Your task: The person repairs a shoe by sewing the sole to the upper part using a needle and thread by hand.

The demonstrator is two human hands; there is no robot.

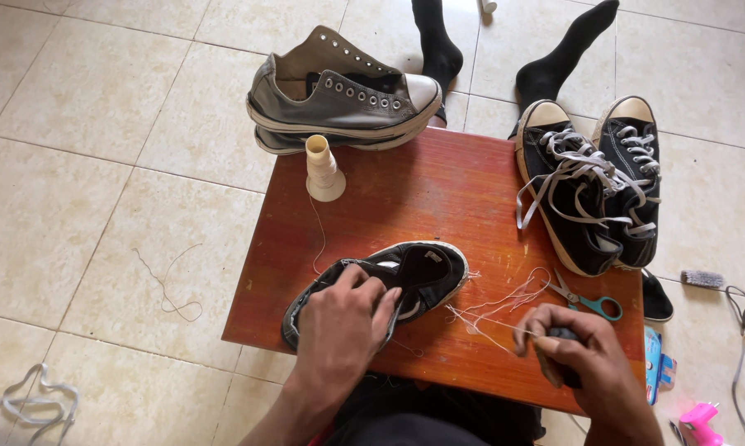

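Observation:
A black slip-on shoe (422, 268) with a white sole edge lies on its side on a small reddish wooden table (438, 190). My left hand (343, 318) presses down on the shoe's heel end. My right hand (574, 351) is closed around a dark-handled tool at the table's near right. Pale thread (496, 310) runs from that hand toward the shoe's toe. A cream thread cone (323, 169) stands at the table's far left, its strand trailing to the shoe.
Teal-handled scissors (587, 299) lie by the right hand. Grey laceless sneakers (339, 103) are stacked at the far left edge, black laced sneakers (591, 186) at the right edge. Another person's black-socked feet (554, 58) stand beyond. Loose lace (34, 400), brush (702, 279) lie on tiles.

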